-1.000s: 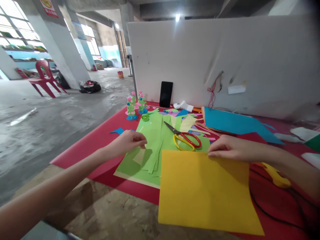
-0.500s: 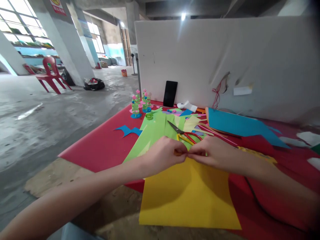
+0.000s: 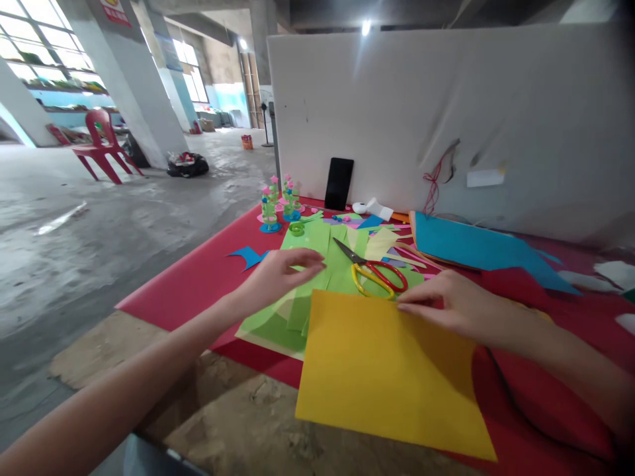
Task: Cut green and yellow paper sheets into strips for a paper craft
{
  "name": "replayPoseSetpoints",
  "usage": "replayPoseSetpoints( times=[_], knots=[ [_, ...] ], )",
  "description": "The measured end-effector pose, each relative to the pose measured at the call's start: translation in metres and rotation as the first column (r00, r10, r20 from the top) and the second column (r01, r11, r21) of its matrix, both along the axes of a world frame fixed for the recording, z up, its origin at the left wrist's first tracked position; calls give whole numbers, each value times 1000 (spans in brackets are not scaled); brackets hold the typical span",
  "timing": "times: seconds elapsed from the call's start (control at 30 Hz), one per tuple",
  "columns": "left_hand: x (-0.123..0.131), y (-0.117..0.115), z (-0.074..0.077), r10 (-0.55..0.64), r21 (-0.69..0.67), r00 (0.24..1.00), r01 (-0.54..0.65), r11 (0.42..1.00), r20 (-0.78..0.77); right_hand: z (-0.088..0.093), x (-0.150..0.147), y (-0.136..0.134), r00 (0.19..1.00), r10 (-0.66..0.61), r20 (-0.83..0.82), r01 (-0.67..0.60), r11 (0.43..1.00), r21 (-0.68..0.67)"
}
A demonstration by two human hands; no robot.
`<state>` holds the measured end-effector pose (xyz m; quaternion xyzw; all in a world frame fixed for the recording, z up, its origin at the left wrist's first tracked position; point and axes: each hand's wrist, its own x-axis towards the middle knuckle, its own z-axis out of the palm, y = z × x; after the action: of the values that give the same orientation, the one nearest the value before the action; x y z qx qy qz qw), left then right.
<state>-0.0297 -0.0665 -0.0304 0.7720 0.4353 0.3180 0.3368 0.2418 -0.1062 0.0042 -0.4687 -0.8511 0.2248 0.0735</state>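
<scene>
This looks like a workshop in a bare industrial hall. Rough grey concrete floor (image 3: 218, 192) spreads across the left of the frame, under thick square grey-and-white pillars (image 3: 124, 79) and, at upper left, large gridded glass windows (image 3: 42, 43). Lower centre, a table spread with smooth red sheeting (image 3: 183, 281) serves for papercraft: flat yellow paper (image 3: 387, 370), metal scissors with red and yellow handles (image 3: 363, 262).

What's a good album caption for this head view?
Right hand pinching a yellow sheet, left hand over green paper, red-and-yellow scissors lying beyond.
</scene>
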Motion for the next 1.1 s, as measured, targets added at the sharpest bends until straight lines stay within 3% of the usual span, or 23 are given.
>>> replayPoseSetpoints(
  times=[0.07, 0.13, 0.4, 0.63, 0.87, 1.1],
  knots=[
    [9, -10, 2, -108, -75, 994, 105, 992, -34, -4, -10, 0, 999, -28, -17, 29, 998, 64],
    [16, -17, 1, -139, -84, 983, 130, 988, -122, -7, -22, 0, 997, -66, -44, 71, 990, 121],
    [16, -27, -18, -106, 65, 986, 115, 991, -130, -21, -68, -2, 951, -141, -277, 160, 986, 49],
    [17, -33, -20, -83, 165, 980, 113, 980, -181, -25, -78, -4, 942, -175, -285, 188, 982, 17],
    [9, -26, -10, -34, 161, 990, 56, 985, -140, -17, -39, -1, 940, -250, -230, 275, 958, 84],
    [0, -19, -7, 25, 266, 990, 12, 964, -137, -9, 39, -4, 866, -495, -70, 490, 815, 310]
  ],
)
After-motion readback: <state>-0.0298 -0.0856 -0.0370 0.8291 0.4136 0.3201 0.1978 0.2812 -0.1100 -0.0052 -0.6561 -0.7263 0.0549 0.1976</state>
